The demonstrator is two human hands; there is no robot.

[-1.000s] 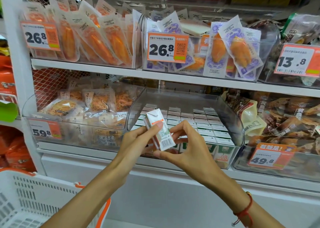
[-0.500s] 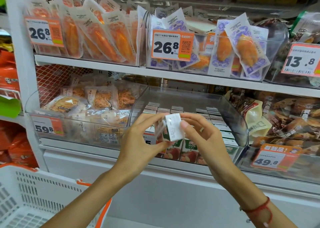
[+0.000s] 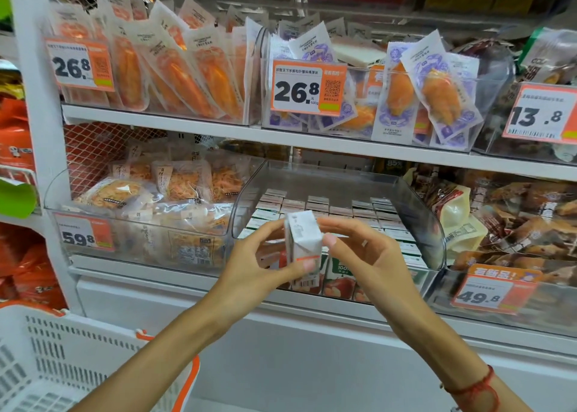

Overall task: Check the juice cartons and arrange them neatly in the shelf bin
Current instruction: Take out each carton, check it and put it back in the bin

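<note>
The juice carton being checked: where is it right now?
In the head view the juice carton sits centre frame, gripped by the left hand and right hand, in front of the clear shelf bin of stacked cartons.

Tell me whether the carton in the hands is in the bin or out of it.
Out. The juice carton is held in front of the clear shelf bin, pinched between the left hand and the right hand.

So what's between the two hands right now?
In the head view, one small juice carton sits between the left hand and the right hand, pinched by both in front of the clear shelf bin.
</note>
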